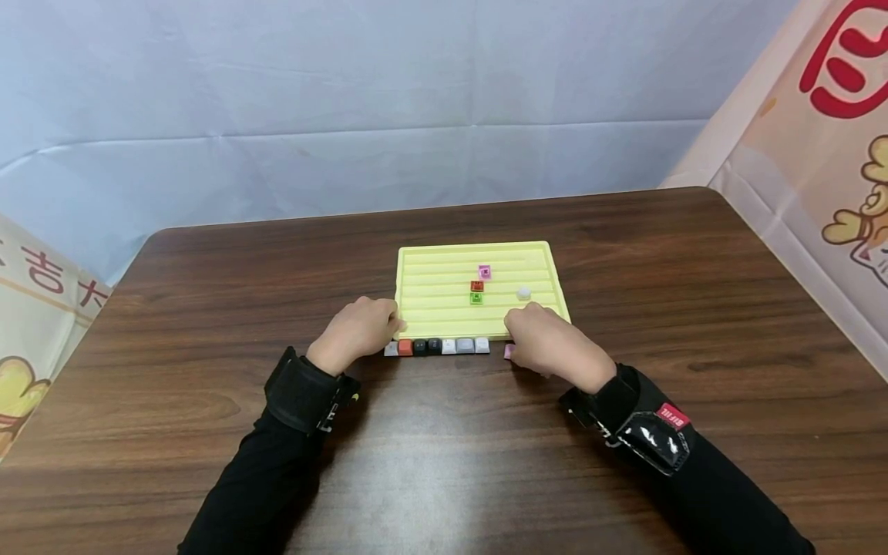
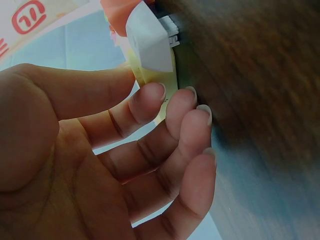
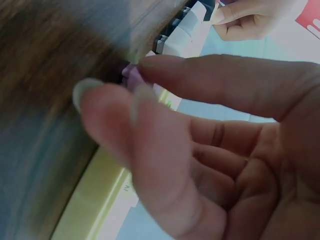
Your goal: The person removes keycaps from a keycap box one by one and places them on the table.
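Observation:
My left hand [image 1: 359,327] pinches the left front corner of a pale yellow ridged tray [image 1: 444,317] between thumb and index finger; the other fingers curl loosely beside it in the left wrist view. At the tray's front right, my right hand [image 1: 551,344] pinches a purple keycap [image 3: 135,77] between thumb and fingertips, partly hidden by them. Along the front edge stands a row of keycaps: an orange keycap [image 1: 405,348], black ones [image 1: 427,347] and several white or grey ones [image 1: 465,346]. A gap separates this row from the purple keycap.
On the tray lie a pink keycap [image 1: 485,271], a red keycap [image 1: 477,286], a green keycap [image 1: 475,298] and a white keycap [image 1: 523,294]. The brown wooden table [image 1: 243,293] extends around it. A pale cloth [image 1: 347,100] hangs behind the table.

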Tool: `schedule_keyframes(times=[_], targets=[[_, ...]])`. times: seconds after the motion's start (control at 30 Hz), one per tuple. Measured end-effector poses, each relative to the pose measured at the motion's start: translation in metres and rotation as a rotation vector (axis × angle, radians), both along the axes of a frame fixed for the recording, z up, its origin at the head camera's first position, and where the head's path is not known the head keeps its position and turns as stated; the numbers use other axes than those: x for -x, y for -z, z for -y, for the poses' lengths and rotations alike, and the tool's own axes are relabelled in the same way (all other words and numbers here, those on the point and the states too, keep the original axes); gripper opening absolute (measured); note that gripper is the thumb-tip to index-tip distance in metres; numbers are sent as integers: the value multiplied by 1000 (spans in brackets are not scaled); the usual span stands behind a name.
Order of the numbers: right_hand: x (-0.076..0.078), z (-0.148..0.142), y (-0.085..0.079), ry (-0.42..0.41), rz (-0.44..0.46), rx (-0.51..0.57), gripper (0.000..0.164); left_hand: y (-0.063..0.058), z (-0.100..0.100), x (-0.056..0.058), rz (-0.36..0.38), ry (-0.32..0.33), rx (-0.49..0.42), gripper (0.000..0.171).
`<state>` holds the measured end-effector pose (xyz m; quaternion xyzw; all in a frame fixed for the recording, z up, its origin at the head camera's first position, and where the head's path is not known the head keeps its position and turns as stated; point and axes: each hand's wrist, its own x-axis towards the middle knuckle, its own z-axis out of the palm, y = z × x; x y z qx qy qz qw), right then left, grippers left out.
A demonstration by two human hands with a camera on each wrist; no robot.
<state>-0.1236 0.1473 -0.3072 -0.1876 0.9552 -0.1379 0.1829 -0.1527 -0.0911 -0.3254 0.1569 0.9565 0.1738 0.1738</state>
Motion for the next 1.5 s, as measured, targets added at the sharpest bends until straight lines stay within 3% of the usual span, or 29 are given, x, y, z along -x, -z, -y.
schedule_keyframes(times=[0.77, 0.93, 1.2, 1.5], targets=[[1, 4, 9, -19, -153, 23, 27, 1, -1, 1, -13, 4, 12, 19], [0, 2, 7, -10, -153, -3, 32, 0, 0, 1, -13, 7, 12, 20], [1, 3, 8, 8, -148, -46, 27, 1, 0, 1, -14, 8, 12, 21], [1, 4, 11, 4, -150, -29, 27, 1, -1, 1, -16, 5, 17, 22]])
